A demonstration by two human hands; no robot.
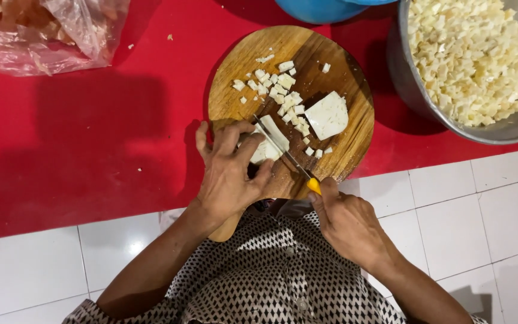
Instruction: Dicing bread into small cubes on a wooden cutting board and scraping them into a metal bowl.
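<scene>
A round wooden cutting board (343, 66) lies on a red surface. My left hand (228, 171) presses a white block of food (269, 144) down on the board's near edge. My right hand (346, 222) grips a knife (284, 151) with a yellow handle, and its blade lies across that white block. A larger white chunk (328, 115) sits to the right of the blade. Several small white cubes (280, 87) are scattered over the middle of the board.
A big metal bowl (412, 90) at the top right holds a heap of diced pale cubes. A clear plastic bag (43, 30) with pale pieces lies at the top left. A blue bowl (322, 9) stands behind the board. White floor tiles (475, 204) show below.
</scene>
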